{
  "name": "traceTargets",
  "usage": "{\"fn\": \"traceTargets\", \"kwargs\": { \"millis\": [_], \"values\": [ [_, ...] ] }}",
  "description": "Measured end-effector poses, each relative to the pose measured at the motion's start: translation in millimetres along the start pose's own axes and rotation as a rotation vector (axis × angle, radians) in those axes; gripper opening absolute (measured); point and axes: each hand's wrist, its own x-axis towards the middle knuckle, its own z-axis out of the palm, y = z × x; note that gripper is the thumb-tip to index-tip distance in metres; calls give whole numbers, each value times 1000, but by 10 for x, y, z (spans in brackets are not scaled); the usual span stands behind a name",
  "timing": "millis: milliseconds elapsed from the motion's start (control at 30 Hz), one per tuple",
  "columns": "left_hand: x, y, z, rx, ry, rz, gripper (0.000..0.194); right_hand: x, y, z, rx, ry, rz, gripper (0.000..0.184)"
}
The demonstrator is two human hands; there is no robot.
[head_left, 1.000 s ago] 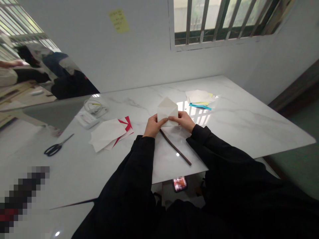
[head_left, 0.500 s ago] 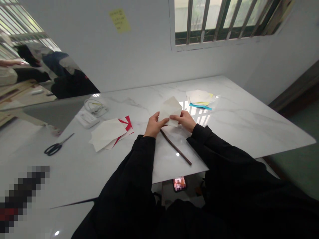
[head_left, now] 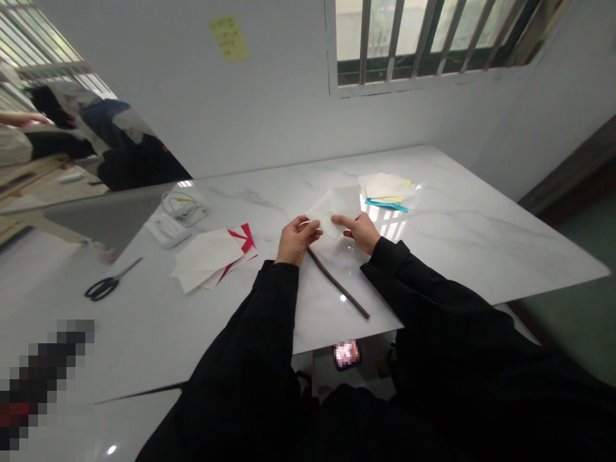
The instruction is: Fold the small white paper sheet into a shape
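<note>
A folded sheet of off-white paper (head_left: pixel 337 208) is held up above the marble table (head_left: pixel 486 244). My left hand (head_left: pixel 297 240) pinches its left corner between thumb and fingers. My right hand (head_left: pixel 359 232) lies just below the sheet, fingers extended, its fingertips at the lower edge. Under both hands, a thin brown stick (head_left: pixel 337 283) lies slantwise on the table, close to my left wrist. Black sleeves cover both my forearms.
To the left lie a white paper pile with red pieces (head_left: pixel 209 260), black-handled scissors (head_left: pixel 106 287), a white box (head_left: pixel 166 231) and a coiled cable (head_left: pixel 180 206). Papers with a blue strip (head_left: pixel 385 192) lie behind. A mirror (head_left: pixel 96 151) stands at the left.
The paper has shifted right and opened flatter. My right hand has drawn back to the right, its fingers now extended at the sheet's lower edge instead of pinching it.
</note>
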Motion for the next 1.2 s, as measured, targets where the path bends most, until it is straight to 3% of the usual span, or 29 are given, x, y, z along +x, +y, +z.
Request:
{"fn": "traceTargets", "kwargs": {
  "millis": [400,833,933,1100,1200],
  "values": [
    [17,24,-36,-15,150,60,54,33,49,-2,-42,14,-24,49],
    [31,53,-45,-58,197,67,51,21,33,12,-50,5,-20,46],
    [5,68,-20,-109,148,38,53,9,40,25,-40,17,-16,45],
    [-48,43,44,-106,-37,-17,59,-10,62,42,2,-34,-13,46],
    [-61,21,61,-92,-48,0,62,-5,78,42,-9,-63,-25,45]
  ]
}}
